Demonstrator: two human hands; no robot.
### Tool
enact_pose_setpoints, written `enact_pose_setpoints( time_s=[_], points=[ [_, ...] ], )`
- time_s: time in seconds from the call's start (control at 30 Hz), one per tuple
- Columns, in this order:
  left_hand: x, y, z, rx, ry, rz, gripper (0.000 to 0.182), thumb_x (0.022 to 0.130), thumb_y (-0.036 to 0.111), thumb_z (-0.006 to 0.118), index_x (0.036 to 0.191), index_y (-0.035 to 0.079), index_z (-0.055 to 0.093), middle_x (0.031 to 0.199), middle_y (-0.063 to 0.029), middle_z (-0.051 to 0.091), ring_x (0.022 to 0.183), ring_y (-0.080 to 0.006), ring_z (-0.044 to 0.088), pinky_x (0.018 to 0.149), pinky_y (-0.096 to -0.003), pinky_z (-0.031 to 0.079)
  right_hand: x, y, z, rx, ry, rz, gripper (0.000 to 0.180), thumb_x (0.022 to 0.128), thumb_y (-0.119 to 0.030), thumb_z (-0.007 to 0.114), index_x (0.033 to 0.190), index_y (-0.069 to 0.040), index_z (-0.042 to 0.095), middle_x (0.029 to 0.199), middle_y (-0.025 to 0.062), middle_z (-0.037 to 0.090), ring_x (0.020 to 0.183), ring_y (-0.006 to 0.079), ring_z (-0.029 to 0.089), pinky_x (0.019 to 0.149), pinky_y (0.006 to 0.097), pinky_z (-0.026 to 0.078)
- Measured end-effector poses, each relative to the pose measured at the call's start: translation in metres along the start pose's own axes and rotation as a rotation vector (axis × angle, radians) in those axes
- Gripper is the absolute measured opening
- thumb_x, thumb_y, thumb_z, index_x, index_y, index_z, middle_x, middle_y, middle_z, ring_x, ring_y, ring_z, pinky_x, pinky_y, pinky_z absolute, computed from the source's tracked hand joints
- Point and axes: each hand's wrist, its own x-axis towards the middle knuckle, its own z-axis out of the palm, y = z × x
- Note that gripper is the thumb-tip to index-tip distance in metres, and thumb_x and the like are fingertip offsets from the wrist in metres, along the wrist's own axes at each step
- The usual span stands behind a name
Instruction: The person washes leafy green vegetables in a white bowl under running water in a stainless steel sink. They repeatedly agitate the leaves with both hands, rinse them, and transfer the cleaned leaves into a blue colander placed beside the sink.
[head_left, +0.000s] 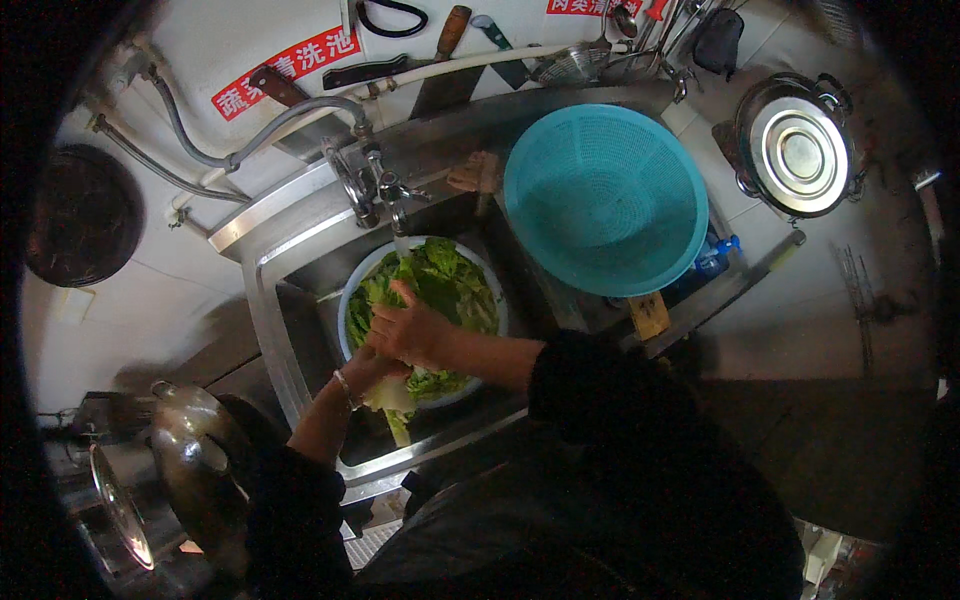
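Observation:
A pale round basin (344, 319) full of leafy green vegetables (457, 281) stands in a stainless steel sink, below a metal faucet (398, 214) whose spout points down at the leaves. My left hand (367, 371), a bracelet at its wrist, is at the near left rim, closed around a pale-stemmed leafy green (396, 405) that hangs over the rim. Over the basin, my right hand (412, 330) meets the left one, its index finger extended. Whether the right fingers also grip the stem is hidden.
A turquoise plastic colander (607, 202) rests right of the basin, near a blue pump bottle (712, 259). Cleavers (450, 82) and utensils hang along the back wall. A lidded pot (802, 150) is at the far right, a large metal wok (195, 450) at the lower left.

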Motion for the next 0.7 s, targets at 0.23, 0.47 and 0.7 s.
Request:
enact_pose_setpoints(
  time_s=[0.23, 0.47, 0.7],
  points=[
    [0.016, -0.036, 0.000, -0.085, 0.070, 0.089, 0.034, 0.066, 0.015, 0.061, 0.094, 0.001, 0.052, 0.083, -0.0099, 0.056, 0.075, -0.0214, 0.056, 0.067, -0.0336, 0.046, -0.102, 0.064, -0.080, 0.215, 0.215, 0.472, 0.048, 0.070, -0.018, 0.056, 0.115, -0.012, 0.040, 0.112, 0.0120, 0.039, 0.114, 0.0290, 0.031, 0.089, 0.0465, 0.028],
    [0.006, -0.056, -0.018, -0.498, 0.112, 0.026, 0.030, 0.067, 0.018, 0.057, 0.090, 0.000, 0.053, 0.080, -0.0103, 0.056, 0.072, -0.0240, 0.057, 0.064, -0.0356, 0.048, -0.307, 0.160, -0.130, -0.001, 1.107, 1.496, 0.061, 0.066, -0.021, 0.066, 0.113, 0.005, 0.037, 0.110, 0.0179, 0.043, 0.099, 0.0272, 0.042, 0.080, 0.0409, 0.036],
    [0.000, -0.052, -0.027, -0.708, -0.011, 0.064, 0.025, 0.067, 0.018, 0.056, 0.086, 0.002, 0.055, 0.077, -0.0093, 0.056, 0.069, -0.0221, 0.057, 0.063, -0.0338, 0.048, -0.337, 0.142, -0.101, 1.168, 0.920, 1.568, 0.052, 0.072, -0.024, 0.059, 0.112, 0.004, 0.040, 0.112, 0.0158, 0.043, 0.102, 0.0283, 0.041, 0.084, 0.0393, 0.037]
  ],
)
